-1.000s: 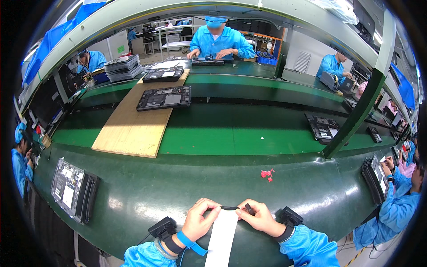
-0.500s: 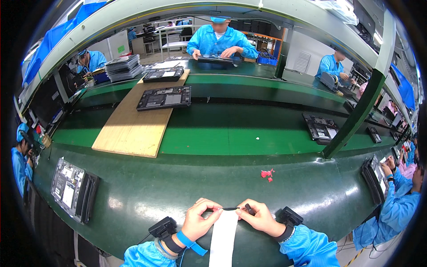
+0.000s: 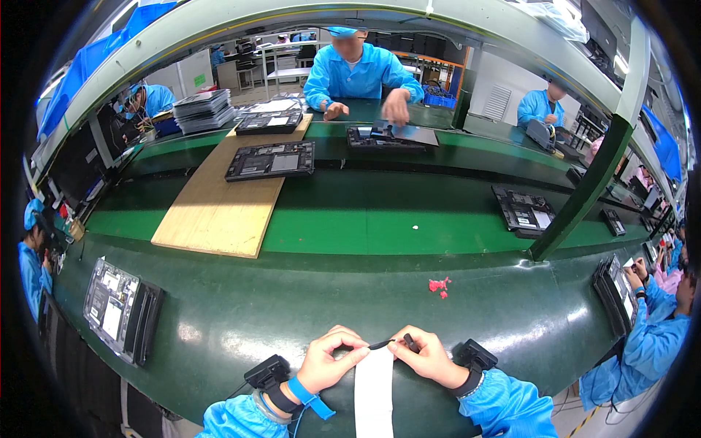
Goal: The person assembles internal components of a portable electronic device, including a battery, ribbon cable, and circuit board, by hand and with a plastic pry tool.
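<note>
A small, thin black strip [image 3: 380,344] is stretched between my two hands, slightly bowed. My left hand [image 3: 328,363] pinches one end with thumb and forefinger. At the other end, the fingertips of my right hand [image 3: 432,360] are closed on it. A short dark rod-shaped piece [image 3: 411,342] also pokes out of my right hand; its kind does not show. Just below the black strip, a long white paper-like strip [image 3: 374,398] runs down to the lower edge, its top close to my fingertips. Whether it is attached to the black strip I cannot tell.
Opened laptop bases [image 3: 117,310] are stacked at left. Red scraps [image 3: 439,286] lie beyond my right hand. Another laptop base [image 3: 270,160] rests on a wooden board [image 3: 219,212]. A green post [image 3: 584,193] rises at right. Across the line, a co-worker's hand [image 3: 396,108] works over a laptop.
My left hand has shifted slightly right, and the black strip now slants and bows. The white strip has moved right. The co-worker opposite has lowered a laptop onto the line.
</note>
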### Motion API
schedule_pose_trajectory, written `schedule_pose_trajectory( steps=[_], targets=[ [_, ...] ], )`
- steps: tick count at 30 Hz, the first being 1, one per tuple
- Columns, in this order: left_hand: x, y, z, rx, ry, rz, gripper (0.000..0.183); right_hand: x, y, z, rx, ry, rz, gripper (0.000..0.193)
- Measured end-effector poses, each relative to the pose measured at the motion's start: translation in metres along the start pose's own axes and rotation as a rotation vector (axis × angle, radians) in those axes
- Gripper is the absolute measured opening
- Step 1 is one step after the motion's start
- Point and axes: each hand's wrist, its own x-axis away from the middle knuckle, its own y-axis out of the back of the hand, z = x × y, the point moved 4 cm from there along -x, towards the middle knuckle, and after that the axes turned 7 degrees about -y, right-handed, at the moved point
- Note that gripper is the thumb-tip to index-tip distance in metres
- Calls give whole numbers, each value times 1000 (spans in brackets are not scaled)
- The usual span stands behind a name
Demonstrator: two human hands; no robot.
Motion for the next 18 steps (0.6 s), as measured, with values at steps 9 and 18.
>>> schedule_pose_trajectory(
  steps=[9, 18],
  targets=[
    [2, 1, 3, -50, -6, -27, 11, -1, -2, -3, -52, 42, -3, 12],
    [0, -6, -3, -69, 9, 114, 14, 4, -9, -1, 38, 81, 54, 14]
  ],
)
